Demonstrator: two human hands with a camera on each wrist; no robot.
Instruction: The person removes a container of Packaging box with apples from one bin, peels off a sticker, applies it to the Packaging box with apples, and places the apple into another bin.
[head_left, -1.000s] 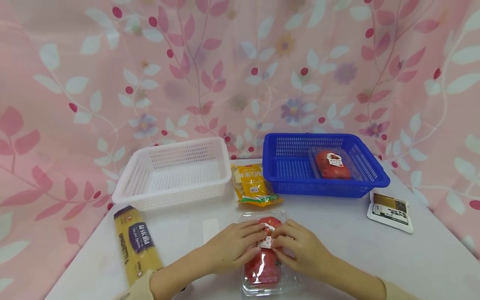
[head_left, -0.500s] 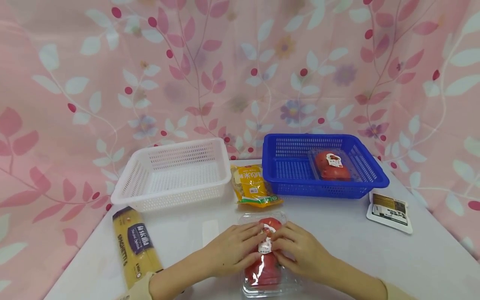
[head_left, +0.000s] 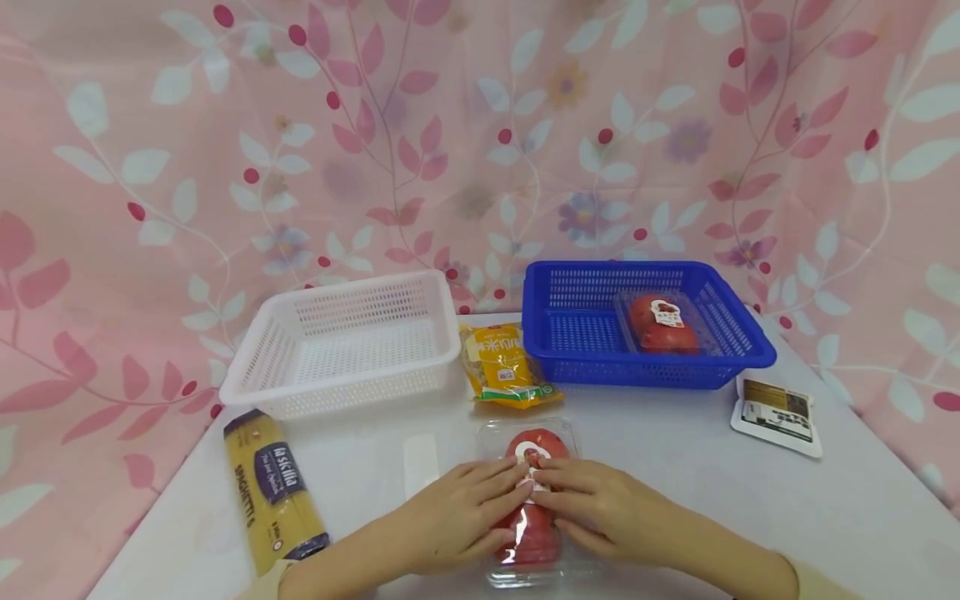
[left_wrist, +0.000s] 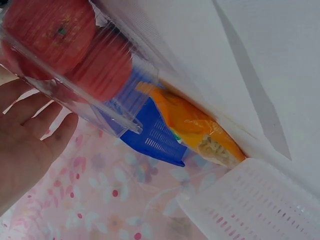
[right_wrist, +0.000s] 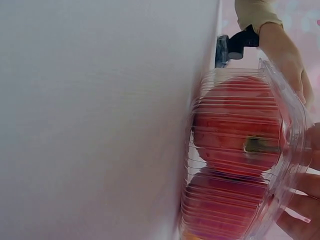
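A clear plastic box of red tomatoes lies on the table in front of me, with a white label on its lid. My left hand rests on the lid from the left, fingers extended over the label. From the right, my right hand lies on the same lid, its fingertips close to the left hand's. Between them they hide much of the label. The left wrist view shows the box's ribbed side beside the left fingers; in the right wrist view, the right fingers touch the lid.
Behind are a white basket and a blue basket holding another tomato box. A yellow food packet lies between them. Spaghetti lies left, a white strip nearer, and a small flat packet right.
The right fingers have gone from bent at the label to straighter and flatter on the lid. Both hands have shifted slightly towards me, and the box stays put.
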